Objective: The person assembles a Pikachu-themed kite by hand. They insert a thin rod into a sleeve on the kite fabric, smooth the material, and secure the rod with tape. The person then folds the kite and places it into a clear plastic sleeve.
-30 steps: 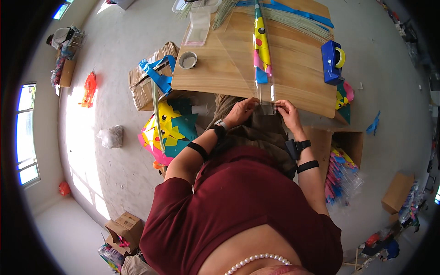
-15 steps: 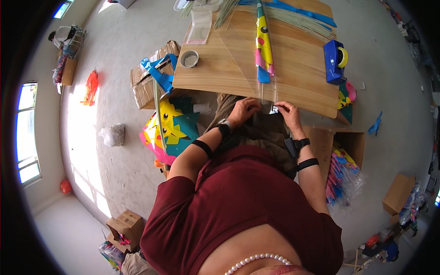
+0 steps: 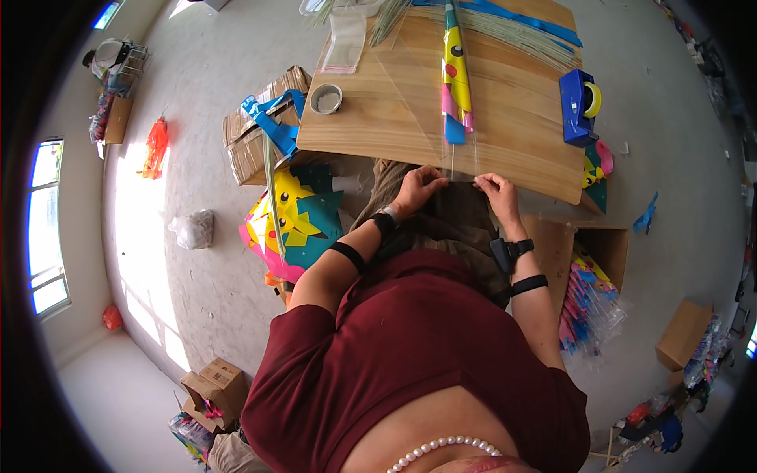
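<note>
Near: left hand [image 3: 422, 188] and right hand [image 3: 497, 193] pinch clear sleeve [image 3: 465, 165] at near end, one per side, apparently spreading it flat. Yellow roll [image 3: 455, 87] inside, mid-table [image 3: 378, 118], probably supported there. Right: tape dispenser [image 3: 572, 114], seemingly within reach. Far: pale sticks [image 3: 516, 41].

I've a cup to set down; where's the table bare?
Bare: wooden tabletop between the clear plastic sleeve around the rolled yellow-and-pink bundle and the blue tape dispenser; also nearside of the round grey object. Crowded: far edge, with pale thin sticks and blue strips.
</note>
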`<action>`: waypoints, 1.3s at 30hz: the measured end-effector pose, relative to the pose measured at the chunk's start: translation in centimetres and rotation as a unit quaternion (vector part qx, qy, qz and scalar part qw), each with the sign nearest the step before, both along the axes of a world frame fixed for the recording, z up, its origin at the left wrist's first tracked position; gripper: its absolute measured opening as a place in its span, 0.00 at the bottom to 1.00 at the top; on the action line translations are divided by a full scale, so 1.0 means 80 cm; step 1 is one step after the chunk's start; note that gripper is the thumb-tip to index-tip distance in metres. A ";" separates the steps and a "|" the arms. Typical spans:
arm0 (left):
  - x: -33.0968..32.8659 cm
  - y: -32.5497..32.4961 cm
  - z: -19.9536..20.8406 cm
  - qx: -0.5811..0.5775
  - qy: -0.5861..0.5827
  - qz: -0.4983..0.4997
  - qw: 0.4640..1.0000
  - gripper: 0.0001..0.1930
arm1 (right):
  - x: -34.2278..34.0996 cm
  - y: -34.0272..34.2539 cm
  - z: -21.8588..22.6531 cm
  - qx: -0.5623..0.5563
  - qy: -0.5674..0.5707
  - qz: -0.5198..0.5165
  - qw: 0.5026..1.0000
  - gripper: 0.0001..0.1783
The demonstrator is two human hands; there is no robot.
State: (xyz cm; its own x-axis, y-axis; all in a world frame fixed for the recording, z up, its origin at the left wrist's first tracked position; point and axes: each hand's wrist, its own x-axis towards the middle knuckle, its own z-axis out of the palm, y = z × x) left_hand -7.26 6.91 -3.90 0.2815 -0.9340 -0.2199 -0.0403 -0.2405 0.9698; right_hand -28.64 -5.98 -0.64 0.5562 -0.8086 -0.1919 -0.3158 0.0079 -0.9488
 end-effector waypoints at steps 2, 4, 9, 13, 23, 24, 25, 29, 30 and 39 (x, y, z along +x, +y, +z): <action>-0.002 -0.003 -0.003 0.007 0.063 0.006 0.998 0.10 | 0.003 0.001 -0.002 0.024 -0.009 -0.019 0.999 0.12; -0.003 -0.005 -0.003 0.021 0.113 0.013 0.993 0.11 | 0.006 0.002 -0.004 0.038 -0.009 -0.040 0.998 0.12; -0.009 -0.011 0.001 0.037 0.224 0.043 0.973 0.10 | 0.009 0.001 -0.012 0.099 -0.012 -0.075 0.992 0.10; -0.015 -0.014 -0.002 0.034 0.299 0.070 0.951 0.10 | 0.014 0.002 -0.018 0.119 -0.039 -0.114 0.986 0.08; -0.030 -0.021 -0.007 0.053 0.308 0.150 0.938 0.08 | 0.018 0.000 -0.038 0.082 -0.020 -0.142 0.986 0.10; -0.029 -0.021 -0.010 0.060 0.303 0.155 0.938 0.08 | 0.020 0.001 -0.039 0.075 -0.014 -0.142 0.987 0.10; -0.030 -0.022 -0.010 0.067 0.300 0.159 0.938 0.08 | 0.020 0.001 -0.040 0.068 -0.007 -0.142 0.987 0.10; -0.031 -0.025 -0.006 0.060 0.305 0.158 0.937 0.08 | 0.023 -0.001 -0.042 0.047 0.010 -0.156 0.987 0.11; -0.030 -0.019 -0.004 0.062 0.306 0.155 0.937 0.07 | 0.025 0.005 -0.043 0.046 0.016 -0.160 0.986 0.11; -0.024 -0.023 0.004 0.085 0.361 0.137 0.918 0.07 | 0.025 0.010 -0.048 0.129 -0.104 -0.187 0.968 0.11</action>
